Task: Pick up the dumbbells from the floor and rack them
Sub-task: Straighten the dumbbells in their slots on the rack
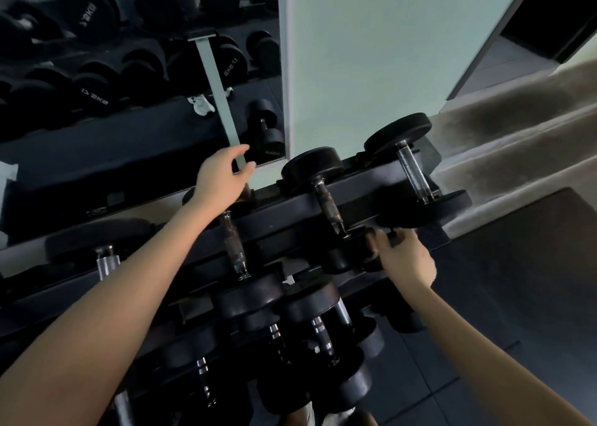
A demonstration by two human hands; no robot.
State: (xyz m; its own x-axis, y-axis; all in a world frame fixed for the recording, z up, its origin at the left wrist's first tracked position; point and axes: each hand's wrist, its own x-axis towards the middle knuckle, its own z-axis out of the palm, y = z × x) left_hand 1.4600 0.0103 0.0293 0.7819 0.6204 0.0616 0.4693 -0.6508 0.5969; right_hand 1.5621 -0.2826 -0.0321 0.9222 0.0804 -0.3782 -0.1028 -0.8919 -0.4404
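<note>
Your left hand (223,175) hovers open, fingers relaxed, over the back edge of the rack (284,214). Your right hand (403,259) curls round a small dumbbell (347,252) near the rack's right end, just beneath the top-tier dumbbells (326,196).

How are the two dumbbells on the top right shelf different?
The end dumbbell has a shiny silver handle; the inner dumbbell has a dark, dull handle. The end dumbbell's heads look wider and flatter than the inner dumbbell's. Both have black round heads and lie across the top shelf.
</note>
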